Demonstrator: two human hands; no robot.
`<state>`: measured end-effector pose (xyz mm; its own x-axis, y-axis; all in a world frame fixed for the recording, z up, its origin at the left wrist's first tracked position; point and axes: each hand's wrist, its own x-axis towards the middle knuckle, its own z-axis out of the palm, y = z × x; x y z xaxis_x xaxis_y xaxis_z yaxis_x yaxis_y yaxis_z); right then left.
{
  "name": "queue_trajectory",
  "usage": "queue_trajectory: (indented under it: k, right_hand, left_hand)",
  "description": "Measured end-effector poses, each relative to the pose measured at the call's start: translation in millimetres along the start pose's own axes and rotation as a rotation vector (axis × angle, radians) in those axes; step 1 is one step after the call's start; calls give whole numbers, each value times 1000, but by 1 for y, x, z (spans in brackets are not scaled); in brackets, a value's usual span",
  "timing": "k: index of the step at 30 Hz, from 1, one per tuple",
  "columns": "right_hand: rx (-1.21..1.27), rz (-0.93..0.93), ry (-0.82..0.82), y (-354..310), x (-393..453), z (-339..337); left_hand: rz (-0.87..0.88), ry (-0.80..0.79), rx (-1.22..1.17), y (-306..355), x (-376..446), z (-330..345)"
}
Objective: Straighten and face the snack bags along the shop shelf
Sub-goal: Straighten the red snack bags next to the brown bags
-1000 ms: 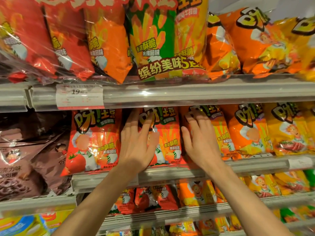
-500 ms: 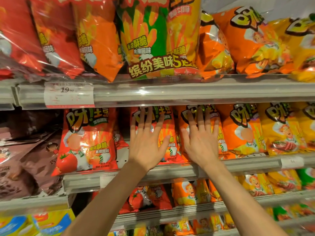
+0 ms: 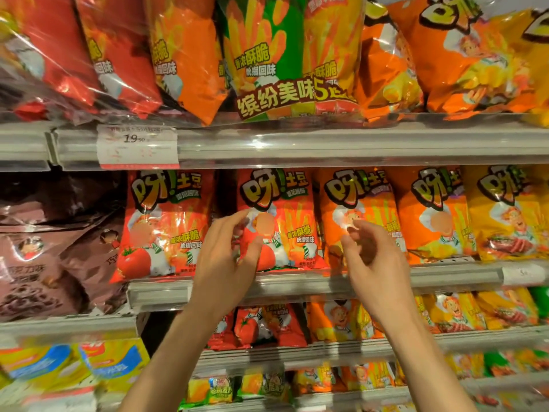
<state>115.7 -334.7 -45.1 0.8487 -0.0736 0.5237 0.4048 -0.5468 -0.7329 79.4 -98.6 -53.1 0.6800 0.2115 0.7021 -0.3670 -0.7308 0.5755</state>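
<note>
two "呀!土豆" red bags, "19.90" price tag above

Glossy plastic-film snack bags sit behind a clear, shiny shelf rail.

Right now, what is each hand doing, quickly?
Left hand: open, fingers loosely bent in front of the red snack bag, holding nothing.
Right hand: open, fingers loosely curled before the orange snack bag, holding nothing.

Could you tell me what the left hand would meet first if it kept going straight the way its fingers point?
Most likely the red tomato bag directly ahead of the left hand; its fingertips seem just short of the front, though depth is unclear.
</note>
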Motion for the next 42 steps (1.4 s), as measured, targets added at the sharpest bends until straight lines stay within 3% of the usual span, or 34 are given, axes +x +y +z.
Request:
queue_trajectory:
  k: [4, 9, 17, 29, 33, 38, 40, 42]
  right_hand:
    - [250, 216, -154, 16, -37, 5]
    - [262, 269, -314, 37, -67, 17]
    - [319, 363, -338, 39, -85, 32]
    - [318, 294, -195, -39, -106, 82]
    - [321, 255, -172, -64, -105, 103]
    - [323, 180, -218, -104, -87, 129]
    - [317, 131, -237, -119, -71, 142]
    - [271, 94, -262, -131, -50, 160]
  left_hand:
    - [-240, -115, -186, -4, -39, -13]
    - [-400, -107, -268, -12, -85, -16]
    - [-525, -135, -278, -24, -102, -36]
    - [-406, -227, -430, -69, -75, -104]
    - [-366, -143, -383, -87, -65, -130]
    - [-275, 100, -263, -95, -42, -148]
    - [-245, 66, -175, -98, -24, -146]
    - [-344, -56, -158, -100, -4, -142]
